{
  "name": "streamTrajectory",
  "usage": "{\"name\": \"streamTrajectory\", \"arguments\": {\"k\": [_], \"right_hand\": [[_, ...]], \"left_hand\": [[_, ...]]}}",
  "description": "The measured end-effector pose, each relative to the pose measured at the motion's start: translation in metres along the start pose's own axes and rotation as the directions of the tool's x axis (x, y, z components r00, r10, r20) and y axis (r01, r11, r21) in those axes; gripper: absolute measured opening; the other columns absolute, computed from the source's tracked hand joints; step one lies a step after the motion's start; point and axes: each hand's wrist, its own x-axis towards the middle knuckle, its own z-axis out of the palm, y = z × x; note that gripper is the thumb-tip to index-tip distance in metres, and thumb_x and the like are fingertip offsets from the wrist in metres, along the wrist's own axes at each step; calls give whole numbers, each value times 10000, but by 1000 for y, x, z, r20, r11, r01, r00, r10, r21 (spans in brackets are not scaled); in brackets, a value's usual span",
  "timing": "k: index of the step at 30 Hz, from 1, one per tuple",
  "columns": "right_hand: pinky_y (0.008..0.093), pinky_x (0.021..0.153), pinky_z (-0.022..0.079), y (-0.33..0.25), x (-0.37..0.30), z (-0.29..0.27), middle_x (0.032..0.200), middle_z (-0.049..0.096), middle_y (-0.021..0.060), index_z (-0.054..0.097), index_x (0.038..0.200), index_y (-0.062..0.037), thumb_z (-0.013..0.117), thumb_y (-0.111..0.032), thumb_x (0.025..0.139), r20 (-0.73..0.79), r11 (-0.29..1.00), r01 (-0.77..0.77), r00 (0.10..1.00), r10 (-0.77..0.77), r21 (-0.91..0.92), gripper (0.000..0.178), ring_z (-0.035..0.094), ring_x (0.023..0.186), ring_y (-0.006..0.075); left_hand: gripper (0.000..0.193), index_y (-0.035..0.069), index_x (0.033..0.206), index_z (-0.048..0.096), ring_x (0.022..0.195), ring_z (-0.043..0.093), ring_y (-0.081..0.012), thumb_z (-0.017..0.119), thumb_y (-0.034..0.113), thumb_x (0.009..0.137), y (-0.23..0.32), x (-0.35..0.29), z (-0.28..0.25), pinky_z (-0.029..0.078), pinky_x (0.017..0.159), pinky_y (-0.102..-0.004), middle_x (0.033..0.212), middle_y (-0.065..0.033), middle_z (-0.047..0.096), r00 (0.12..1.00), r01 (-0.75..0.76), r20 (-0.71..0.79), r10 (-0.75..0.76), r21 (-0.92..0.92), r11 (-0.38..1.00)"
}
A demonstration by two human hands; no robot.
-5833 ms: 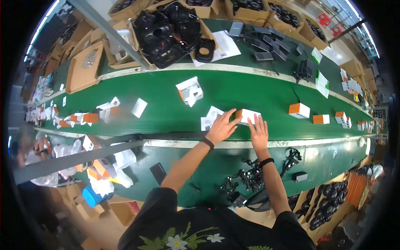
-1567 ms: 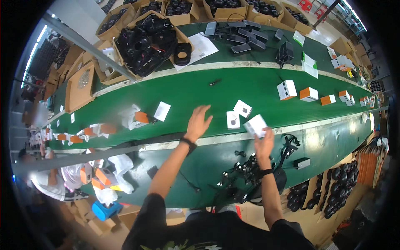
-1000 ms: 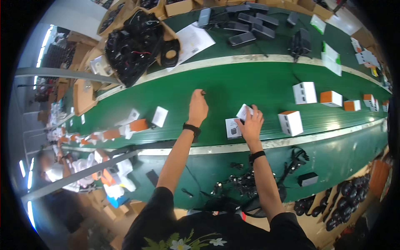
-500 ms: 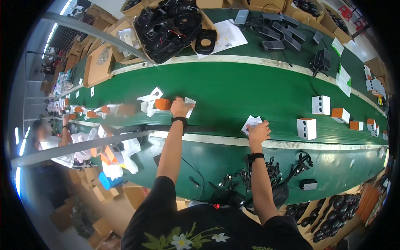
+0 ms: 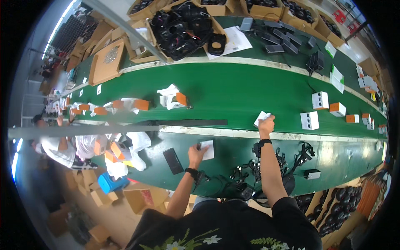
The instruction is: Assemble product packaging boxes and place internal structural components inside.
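Observation:
My left hand [image 5: 196,156] is over the near table, fingers closed at the left edge of a flat white leaflet [image 5: 208,150]. A small dark patch shows by its fingertips; what it is I cannot make out. To its left lies a black phone [image 5: 173,161]. My right hand [image 5: 266,123] is at the near side of the green belt [image 5: 233,89], closed on a folded white paper [image 5: 261,118]. Right of that hand stand white boxes with dark pictures, one of them a tall box [image 5: 309,120]. An orange-and-white box with white wrapping [image 5: 173,99] sits on the belt at left.
Black cables [image 5: 250,166] lie by my right forearm. A carton of black parts [image 5: 183,31] and several grey power bricks [image 5: 283,38] are beyond the belt. A metal bar [image 5: 83,131] crosses the left side. A person [image 5: 58,148] works at far left.
My left hand has come from the belt to the near table with the white leaflet. My right hand has shifted slightly right, still with the folded paper. The view has turned a little.

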Motion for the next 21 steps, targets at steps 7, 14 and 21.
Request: {"name": "streamTrajectory", "arguments": {"k": [7,14,21], "right_hand": [[649,1054,549,-6,15,3,1326,726,210,515,1421,-85,930,-316,817,63,977,-129,988,142,-169,768,624,1340,449],[557,1071,586,28,31,-5,1403,592,241,550,1419,-61,1011,-281,693,-200,978,135,966,-166,-158,888,576,1310,502],[524,1003,621,40,41,-15,1158,818,223,762,1184,-32,972,-391,752,97,981,128,989,-114,-149,600,779,1124,442]], "left_hand": [[523,-78,984,745,758,721,-339,969,367,827,-9,-8,-11,571,726,-445,862,-227,762,996,-12,-92,9,-35,999],[476,-58,882,711,653,643,-293,939,360,872,11,-5,-49,519,659,-439,760,-179,715,995,-65,-86,49,-189,980],[469,-70,961,745,765,718,-386,908,366,903,67,48,-79,558,756,-454,877,-251,755,935,-308,-204,290,-60,949]]}}
